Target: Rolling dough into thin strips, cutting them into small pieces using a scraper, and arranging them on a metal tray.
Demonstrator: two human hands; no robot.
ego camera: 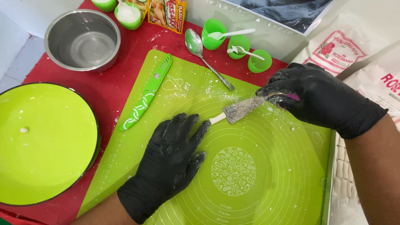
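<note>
Black-gloved left hand [168, 160] flat, fingers spread on green mat [266, 183], pinning small white dough piece [217, 118] at fingertips. Right hand [316, 98] gripping floured knife [243, 109]. Best: blade edge kept clear of fingertips, short downward press.

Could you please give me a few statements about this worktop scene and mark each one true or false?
1. The right hand holds a knife in its grip. True.
2. The left hand lies flat on the green mat. True.
3. The steel bowl is full of dough. False: it looks empty.
4. The metal spoon lies inside the steel bowl. False: it lies on the red cloth and the mat's top edge.
5. The green knife sheath lies on the mat's left edge. True.
6. Both hands are bare. False: both wear black gloves.
</note>
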